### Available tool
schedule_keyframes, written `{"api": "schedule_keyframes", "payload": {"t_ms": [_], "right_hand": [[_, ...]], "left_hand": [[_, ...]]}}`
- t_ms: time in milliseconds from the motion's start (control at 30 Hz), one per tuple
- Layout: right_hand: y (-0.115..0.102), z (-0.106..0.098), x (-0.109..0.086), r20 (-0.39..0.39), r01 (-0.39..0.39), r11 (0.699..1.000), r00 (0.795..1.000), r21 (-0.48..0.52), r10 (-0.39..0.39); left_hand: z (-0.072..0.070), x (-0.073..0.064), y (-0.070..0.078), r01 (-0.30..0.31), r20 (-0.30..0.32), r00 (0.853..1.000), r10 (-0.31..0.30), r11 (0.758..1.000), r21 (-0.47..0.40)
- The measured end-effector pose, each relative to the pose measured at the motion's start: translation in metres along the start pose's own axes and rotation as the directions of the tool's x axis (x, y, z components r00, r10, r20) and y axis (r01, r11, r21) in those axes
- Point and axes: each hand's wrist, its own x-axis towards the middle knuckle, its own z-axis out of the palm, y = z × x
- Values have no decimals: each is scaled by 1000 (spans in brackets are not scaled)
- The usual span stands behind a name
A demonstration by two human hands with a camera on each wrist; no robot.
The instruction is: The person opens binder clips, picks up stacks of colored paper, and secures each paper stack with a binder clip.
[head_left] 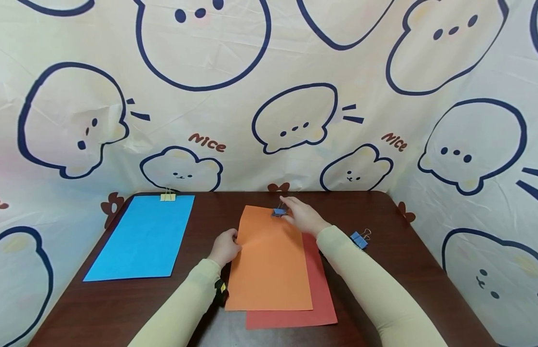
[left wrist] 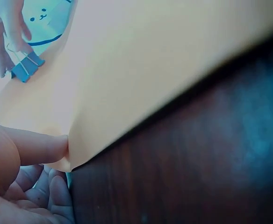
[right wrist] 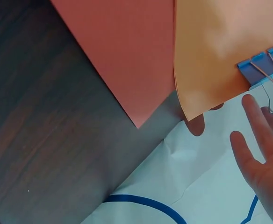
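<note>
An orange sheet of paper (head_left: pixel 269 270) lies over a red sheet (head_left: pixel 323 294), which sticks out along its right and near edges. My left hand (head_left: pixel 225 246) pinches the orange sheet's left edge, thumb on top and fingers beneath, and the paper buckles a little there. A blue binder clip (head_left: pixel 278 212) bites the far edge of the orange sheet, its wire handles upright. At that clip, my right hand (head_left: pixel 305 217) has thumb and fingertips on the wire handles; in the right wrist view its outer fingers (right wrist: pixel 255 116) are spread, and thumb and index are out of frame.
A blue sheet (head_left: pixel 143 236) with a yellow binder clip (head_left: pixel 168 196) on its far edge lies at the left of the brown table (head_left: pixel 217 212). Another blue binder clip (head_left: pixel 360 239) lies beside my right forearm. A printed cloth (head_left: pixel 230 111) hangs behind the table.
</note>
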Motion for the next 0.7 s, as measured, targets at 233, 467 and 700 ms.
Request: {"api": "schedule_keyframes", "payload": {"t_ms": [233, 467, 700], "right_hand": [[4, 9, 1, 53, -6, 1000, 999, 29, 4], [3, 14, -3, 113, -64, 997, 992, 36, 60], [-1, 14, -10, 135, -81, 997, 988, 20, 77]], "left_hand": [[1, 0, 0, 3, -3, 1000, -3, 1000, 5], [1, -4, 3, -8, -2, 1000, 8, 1000, -3], [0, 0, 1, 30, 5, 1000, -30, 999, 17]]}}
